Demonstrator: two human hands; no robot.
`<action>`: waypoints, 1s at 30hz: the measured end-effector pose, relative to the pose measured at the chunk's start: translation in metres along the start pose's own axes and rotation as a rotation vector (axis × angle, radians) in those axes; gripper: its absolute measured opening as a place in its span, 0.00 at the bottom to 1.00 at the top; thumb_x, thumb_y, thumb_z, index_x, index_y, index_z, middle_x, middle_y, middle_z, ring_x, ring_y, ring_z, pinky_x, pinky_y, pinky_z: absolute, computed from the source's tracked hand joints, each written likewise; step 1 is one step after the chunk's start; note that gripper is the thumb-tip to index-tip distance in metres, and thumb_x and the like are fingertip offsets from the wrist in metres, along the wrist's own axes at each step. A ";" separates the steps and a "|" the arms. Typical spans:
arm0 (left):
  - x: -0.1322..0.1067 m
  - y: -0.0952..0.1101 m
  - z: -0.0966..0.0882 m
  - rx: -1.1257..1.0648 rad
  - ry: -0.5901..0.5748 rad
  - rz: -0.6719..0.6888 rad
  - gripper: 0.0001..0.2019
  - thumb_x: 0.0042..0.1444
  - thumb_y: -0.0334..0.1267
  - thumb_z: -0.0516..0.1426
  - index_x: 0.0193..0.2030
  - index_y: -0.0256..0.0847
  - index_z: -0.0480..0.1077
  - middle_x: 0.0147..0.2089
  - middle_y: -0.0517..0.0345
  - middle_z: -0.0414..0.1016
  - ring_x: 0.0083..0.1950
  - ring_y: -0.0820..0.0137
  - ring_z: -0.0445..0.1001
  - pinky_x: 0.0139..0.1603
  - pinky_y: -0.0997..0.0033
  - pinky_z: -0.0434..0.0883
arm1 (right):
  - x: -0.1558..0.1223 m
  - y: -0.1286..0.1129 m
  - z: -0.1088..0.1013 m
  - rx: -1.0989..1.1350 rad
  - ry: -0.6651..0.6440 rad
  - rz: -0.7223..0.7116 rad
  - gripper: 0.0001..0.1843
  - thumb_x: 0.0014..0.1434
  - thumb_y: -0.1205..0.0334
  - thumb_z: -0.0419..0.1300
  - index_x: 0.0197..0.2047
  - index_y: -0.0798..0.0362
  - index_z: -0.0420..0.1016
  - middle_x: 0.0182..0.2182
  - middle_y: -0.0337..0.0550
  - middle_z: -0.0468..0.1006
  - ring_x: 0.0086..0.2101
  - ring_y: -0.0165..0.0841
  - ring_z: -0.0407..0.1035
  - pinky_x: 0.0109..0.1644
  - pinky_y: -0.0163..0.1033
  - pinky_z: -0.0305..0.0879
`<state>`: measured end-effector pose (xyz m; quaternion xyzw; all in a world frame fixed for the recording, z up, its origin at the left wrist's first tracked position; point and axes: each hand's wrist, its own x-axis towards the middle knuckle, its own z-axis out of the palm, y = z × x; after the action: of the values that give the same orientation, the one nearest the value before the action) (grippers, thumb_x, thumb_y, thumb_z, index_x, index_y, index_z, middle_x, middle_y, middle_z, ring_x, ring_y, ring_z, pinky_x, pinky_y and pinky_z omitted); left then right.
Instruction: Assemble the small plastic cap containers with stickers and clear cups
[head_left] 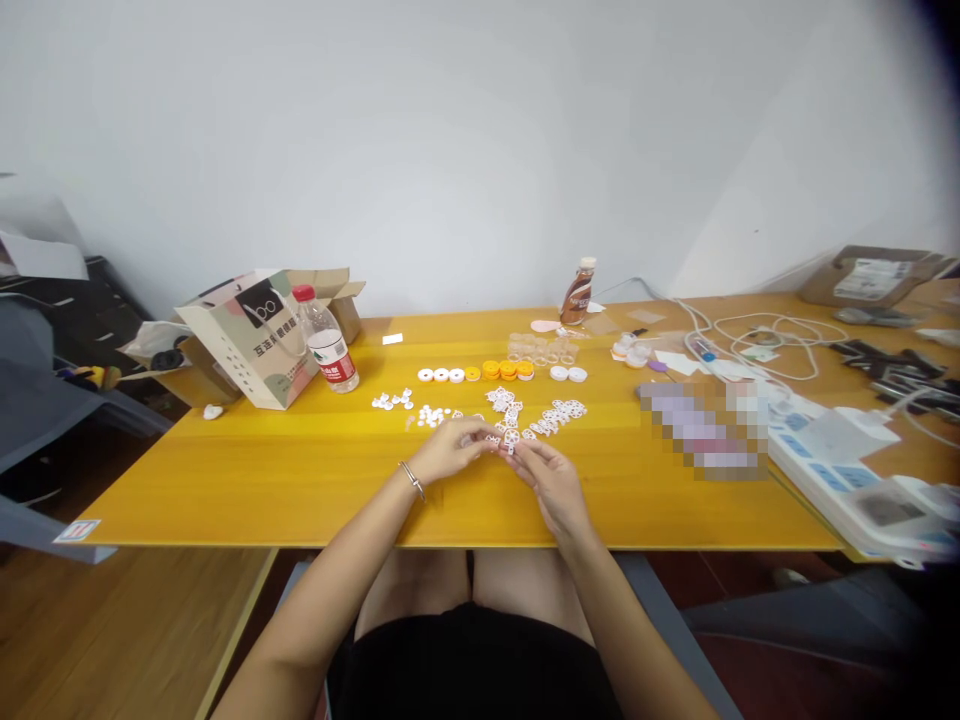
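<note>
My left hand [448, 450] and my right hand [553, 480] rest on the yellow table [300, 480], fingertips meeting over a small white plastic piece [511, 441]. Both hands are pinched together around it; which fingers hold it I cannot make out. A silver bracelet [412, 479] circles my left wrist. Just beyond the fingers lie several small white pieces [555, 413] scattered in loose piles. Behind them runs a row of white and orange round caps [499, 371], with small clear cups [541, 348] further back.
A water bottle [328, 345] and a paper bag [251, 340] stand at the left back. A brown drink bottle [578, 291] stands by the wall. Cables [757, 335], a white power strip [840, 460] and a cardboard parcel [870, 275] crowd the right side.
</note>
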<state>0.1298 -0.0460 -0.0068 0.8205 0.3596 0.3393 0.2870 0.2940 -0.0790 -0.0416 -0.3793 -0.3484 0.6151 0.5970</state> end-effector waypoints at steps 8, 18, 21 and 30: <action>0.001 0.005 0.009 -0.082 0.142 0.145 0.09 0.51 0.37 0.56 0.38 0.37 0.71 0.36 0.53 0.68 0.35 0.74 0.68 0.37 0.74 0.67 | -0.002 -0.003 0.003 0.001 -0.084 0.070 0.09 0.42 0.59 0.64 0.30 0.53 0.77 0.30 0.39 0.78 0.34 0.30 0.71 0.48 0.39 0.65; 0.001 0.004 0.016 -0.014 0.225 0.178 0.08 0.51 0.36 0.56 0.38 0.39 0.72 0.37 0.53 0.66 0.40 0.71 0.67 0.42 0.71 0.66 | -0.002 -0.003 0.002 0.025 -0.086 0.058 0.08 0.42 0.59 0.64 0.28 0.52 0.76 0.30 0.39 0.78 0.33 0.29 0.72 0.46 0.37 0.66; 0.001 0.003 0.016 -0.021 0.195 0.170 0.09 0.51 0.35 0.55 0.39 0.40 0.71 0.38 0.53 0.69 0.40 0.71 0.68 0.43 0.70 0.66 | -0.003 -0.003 0.002 0.005 -0.077 0.051 0.09 0.42 0.58 0.64 0.28 0.52 0.76 0.30 0.39 0.78 0.33 0.30 0.72 0.46 0.38 0.66; 0.001 0.002 0.015 -0.022 0.168 0.162 0.09 0.52 0.36 0.55 0.40 0.40 0.72 0.38 0.53 0.71 0.40 0.71 0.69 0.44 0.70 0.65 | -0.003 -0.001 0.002 -0.040 -0.077 0.030 0.08 0.43 0.59 0.64 0.29 0.52 0.77 0.29 0.39 0.78 0.32 0.29 0.72 0.45 0.37 0.66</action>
<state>0.1419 -0.0500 -0.0140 0.8122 0.3113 0.4330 0.2366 0.2932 -0.0823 -0.0393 -0.3725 -0.3776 0.6309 0.5661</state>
